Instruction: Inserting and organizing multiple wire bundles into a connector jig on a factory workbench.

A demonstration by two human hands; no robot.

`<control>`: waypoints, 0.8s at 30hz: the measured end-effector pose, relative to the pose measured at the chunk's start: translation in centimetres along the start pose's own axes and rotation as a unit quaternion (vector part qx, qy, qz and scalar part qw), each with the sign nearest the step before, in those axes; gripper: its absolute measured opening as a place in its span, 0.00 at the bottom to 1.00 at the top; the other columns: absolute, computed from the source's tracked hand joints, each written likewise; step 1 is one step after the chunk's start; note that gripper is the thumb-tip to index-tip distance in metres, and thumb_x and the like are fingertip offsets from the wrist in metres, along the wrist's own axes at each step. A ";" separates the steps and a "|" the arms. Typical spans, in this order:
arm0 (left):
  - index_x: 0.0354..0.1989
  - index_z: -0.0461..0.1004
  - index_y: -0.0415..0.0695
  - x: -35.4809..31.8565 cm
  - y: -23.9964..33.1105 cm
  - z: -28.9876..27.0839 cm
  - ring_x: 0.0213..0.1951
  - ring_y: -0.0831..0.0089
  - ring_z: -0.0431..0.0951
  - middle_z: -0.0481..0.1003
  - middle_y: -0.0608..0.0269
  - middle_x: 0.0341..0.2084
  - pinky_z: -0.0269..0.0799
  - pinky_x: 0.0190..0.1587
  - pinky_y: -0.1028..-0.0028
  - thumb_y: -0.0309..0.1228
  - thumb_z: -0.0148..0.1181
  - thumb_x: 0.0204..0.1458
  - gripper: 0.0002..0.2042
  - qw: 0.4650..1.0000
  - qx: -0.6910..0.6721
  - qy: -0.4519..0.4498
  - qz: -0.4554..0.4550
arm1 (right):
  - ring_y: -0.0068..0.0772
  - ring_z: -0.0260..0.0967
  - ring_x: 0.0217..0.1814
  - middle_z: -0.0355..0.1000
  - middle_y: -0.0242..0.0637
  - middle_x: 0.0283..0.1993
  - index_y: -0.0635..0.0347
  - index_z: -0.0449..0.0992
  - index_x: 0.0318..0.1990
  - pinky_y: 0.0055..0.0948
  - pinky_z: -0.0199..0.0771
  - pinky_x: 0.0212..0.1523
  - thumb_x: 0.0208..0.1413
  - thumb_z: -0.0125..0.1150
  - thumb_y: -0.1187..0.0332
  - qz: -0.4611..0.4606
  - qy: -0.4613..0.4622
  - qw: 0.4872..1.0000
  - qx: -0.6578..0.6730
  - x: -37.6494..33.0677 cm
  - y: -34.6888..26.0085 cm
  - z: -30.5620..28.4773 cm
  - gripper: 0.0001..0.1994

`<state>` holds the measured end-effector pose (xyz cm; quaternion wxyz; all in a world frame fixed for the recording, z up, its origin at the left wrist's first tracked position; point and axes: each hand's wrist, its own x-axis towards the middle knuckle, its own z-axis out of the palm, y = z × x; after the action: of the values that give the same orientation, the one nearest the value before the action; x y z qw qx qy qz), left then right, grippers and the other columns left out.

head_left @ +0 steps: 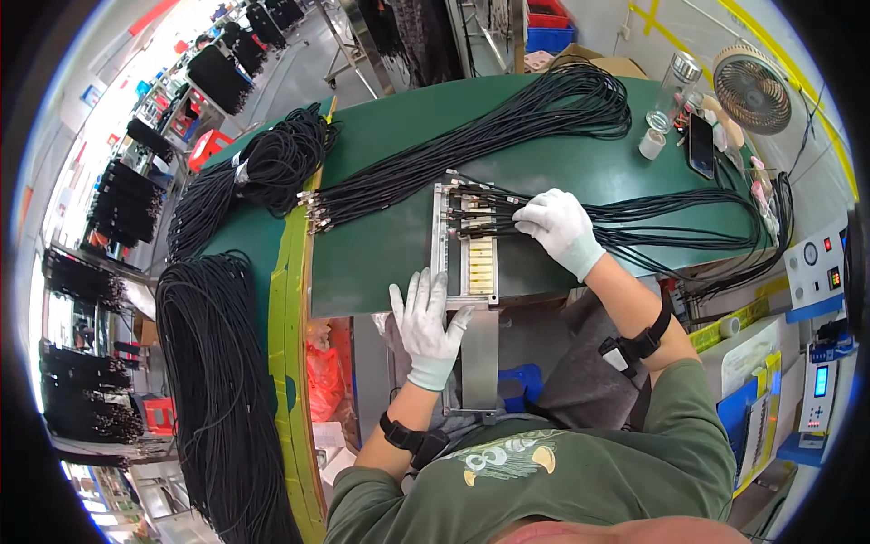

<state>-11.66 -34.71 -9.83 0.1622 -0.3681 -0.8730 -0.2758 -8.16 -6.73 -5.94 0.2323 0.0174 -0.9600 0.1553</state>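
Observation:
A metal fixture with a row of slots lies on the green table in front of me. Black cables have their ends side by side in its upper slots, while the lower slots show pale yellow. Wearing a white glove, my right hand pinches a black cable just right of the fixture; its fingertips partly hide the cable. My left hand, also gloved, rests with fingers spread against the fixture's lower left side and holds nothing.
A long bundle of black cables lies across the green table. More coiled cables hang or lie at the left. On the right are a phone, a glass bottle, a fan and a control box.

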 end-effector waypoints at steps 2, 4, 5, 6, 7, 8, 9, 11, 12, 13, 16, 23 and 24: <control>0.56 0.73 0.39 0.1 0.2 -0.1 0.61 0.47 0.67 0.70 0.42 0.56 0.43 0.69 0.45 0.54 0.58 0.52 0.31 1.000 -0.002 -0.002 -0.005 | 0.38 0.70 0.41 0.76 0.31 0.33 0.50 0.81 0.32 0.37 0.69 0.43 0.48 0.66 0.63 -0.019 0.022 0.998 0.048 -0.3 -0.1 -0.1 0.05; 0.56 0.73 0.39 0.5 0.2 -0.4 0.61 0.47 0.66 0.70 0.44 0.57 0.45 0.69 0.47 0.53 0.58 0.53 0.31 1.000 -0.008 -0.009 -0.006 | 0.39 0.70 0.40 0.76 0.31 0.33 0.50 0.81 0.32 0.37 0.69 0.42 0.48 0.66 0.64 -0.028 0.010 0.996 0.086 -0.5 0.0 -0.1 0.05; 0.56 0.73 0.39 0.8 0.0 -0.6 0.61 0.47 0.66 0.70 0.44 0.57 0.45 0.69 0.47 0.53 0.58 0.53 0.31 1.000 -0.006 -0.006 -0.010 | 0.39 0.70 0.39 0.76 0.31 0.33 0.50 0.81 0.32 0.37 0.69 0.42 0.47 0.66 0.64 -0.032 -0.001 0.992 0.123 -0.6 0.1 0.0 0.06; 0.53 0.74 0.40 1.0 -0.1 -0.8 0.61 0.47 0.67 0.72 0.46 0.55 0.46 0.69 0.47 0.51 0.59 0.53 0.28 0.998 -0.048 0.016 -0.021 | 0.40 0.70 0.39 0.76 0.31 0.32 0.51 0.81 0.33 0.38 0.69 0.42 0.47 0.67 0.64 -0.036 -0.012 0.986 0.160 -0.8 0.0 0.0 0.06; 0.51 0.75 0.41 1.2 -0.2 -0.9 0.60 0.48 0.68 0.73 0.47 0.54 0.48 0.68 0.47 0.49 0.61 0.53 0.25 0.995 -0.090 0.038 -0.031 | 0.40 0.70 0.39 0.76 0.31 0.32 0.51 0.81 0.33 0.38 0.69 0.42 0.47 0.67 0.64 -0.041 -0.014 0.986 0.161 -0.9 -0.3 -0.1 0.06; 0.49 0.75 0.42 1.4 -0.4 -1.2 0.59 0.48 0.69 0.74 0.49 0.53 0.49 0.68 0.47 0.47 0.62 0.53 0.22 0.989 -0.130 0.061 -0.038 | 0.40 0.71 0.38 0.76 0.32 0.32 0.51 0.81 0.33 0.38 0.70 0.41 0.47 0.67 0.64 -0.057 -0.027 0.984 0.164 -0.9 -0.8 -0.4 0.06; 0.49 0.75 0.42 1.4 -0.5 -1.3 0.59 0.48 0.69 0.74 0.49 0.53 0.49 0.68 0.47 0.47 0.62 0.53 0.22 0.989 -0.126 0.066 -0.039 | 0.40 0.71 0.38 0.76 0.32 0.31 0.51 0.81 0.33 0.38 0.70 0.41 0.46 0.68 0.64 -0.074 -0.039 0.983 0.166 -0.9 -1.3 -0.7 0.07; 0.42 0.76 0.44 1.6 -0.6 -1.2 0.57 0.50 0.71 0.76 0.53 0.49 0.53 0.66 0.48 0.42 0.63 0.52 0.16 0.984 -0.148 0.093 -0.016 | 0.41 0.71 0.37 0.76 0.32 0.31 0.51 0.81 0.33 0.38 0.70 0.41 0.46 0.68 0.63 -0.098 -0.045 0.980 0.167 -0.9 -2.0 -0.8 0.07; 0.39 0.76 0.44 1.8 -0.7 -1.2 0.56 0.51 0.72 0.77 0.54 0.47 0.55 0.66 0.48 0.39 0.64 0.52 0.12 0.981 -0.159 0.107 -0.002 | 0.42 0.71 0.37 0.76 0.33 0.31 0.52 0.81 0.33 0.39 0.70 0.40 0.46 0.68 0.63 -0.101 -0.055 0.979 0.166 -1.0 -2.1 -0.7 0.08; 0.39 0.76 0.44 2.0 -0.4 -1.4 0.56 0.51 0.72 0.77 0.54 0.47 0.55 0.66 0.48 0.39 0.64 0.52 0.12 0.981 -0.155 0.114 0.003 | 0.43 0.71 0.37 0.76 0.33 0.31 0.52 0.81 0.33 0.40 0.70 0.40 0.46 0.68 0.63 -0.102 -0.065 0.979 0.165 -1.2 -2.3 -0.6 0.08; 0.30 0.77 0.45 2.0 1.1 -2.2 0.51 0.52 0.74 0.78 0.57 0.42 0.57 0.64 0.48 0.39 0.66 0.50 0.10 0.982 -0.153 0.104 0.035 | 0.43 0.72 0.36 0.76 0.34 0.31 0.53 0.81 0.34 0.40 0.70 0.39 0.45 0.69 0.64 -0.126 -0.051 0.973 0.189 -0.9 -5.1 -1.3 0.09; 0.29 0.76 0.44 2.0 0.5 -1.6 0.50 0.53 0.75 0.79 0.59 0.40 0.58 0.63 0.50 0.35 0.67 0.49 0.08 0.960 -0.257 0.111 0.011 | 0.44 0.72 0.35 0.76 0.35 0.31 0.55 0.82 0.35 0.39 0.70 0.36 0.44 0.72 0.64 -0.148 -0.059 0.960 0.231 -1.7 -6.5 -0.6 0.10; 0.29 0.76 0.44 1.9 0.1 -1.7 0.50 0.53 0.75 0.79 0.59 0.40 0.58 0.63 0.50 0.34 0.67 0.49 0.08 0.950 -0.283 0.131 -0.023 | 0.44 0.72 0.35 0.76 0.36 0.30 0.53 0.81 0.35 0.40 0.70 0.36 0.47 0.69 0.63 -0.133 -0.049 0.966 0.216 -1.5 -5.1 -0.6 0.08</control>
<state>-12.74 -34.62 -7.57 0.1583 -0.3395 -0.7380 -0.5613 -6.01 -11.41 -4.66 0.1946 0.2020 -0.9029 0.3257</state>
